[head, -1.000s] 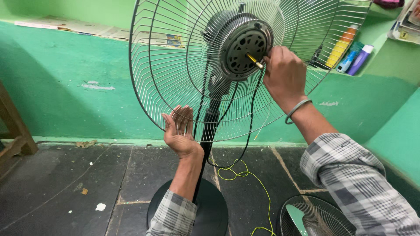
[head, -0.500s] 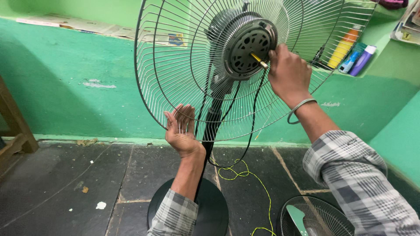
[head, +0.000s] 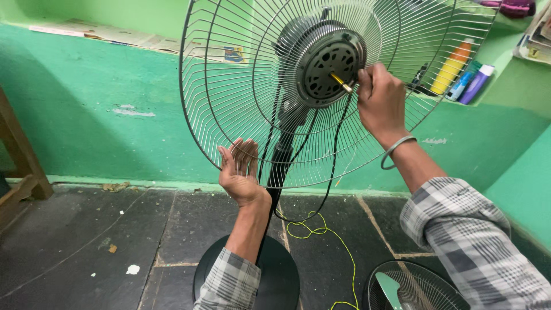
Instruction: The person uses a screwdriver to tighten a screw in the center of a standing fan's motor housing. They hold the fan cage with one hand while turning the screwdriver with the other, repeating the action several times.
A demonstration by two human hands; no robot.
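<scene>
Since the earlier frames the fan has slid a little to the right in view, and the right hand point(head: 380, 99) has kept its place at the motor while the left hand point(head: 240, 171) has stayed at the lower edge of the grille.

The wire grille point(head: 229, 86) of the standing fan is mounted in front of the round grey motor point(head: 332, 66), with no blades on it. The right hand is closed in a fist around a tool whose yellow tip point(head: 341, 82) points into the face of the motor, just beside the centre. A metal bangle point(head: 396, 150) hangs on that wrist. The left hand is spread open, fingers straight and close together, palm pressed flat against the lower wires of the grille beside the black pole point(head: 279, 166). Both arms wear checked grey sleeves.

The pole goes down to a round black base point(head: 281, 275) on the dark stone floor point(head: 86, 229). A black cable point(head: 336, 172) droops from the motor, and a yellow cord point(head: 321, 232) lies coiled on the floor behind the base. At the lower right a second fan grille point(head: 419, 287) with a pale green blade lies on the floor. On the green wall ledge to the right stand an orange bottle point(head: 453, 66) and a purple tube point(head: 476, 83); newspapers point(head: 115, 35) lie on the ledge to the left.
</scene>
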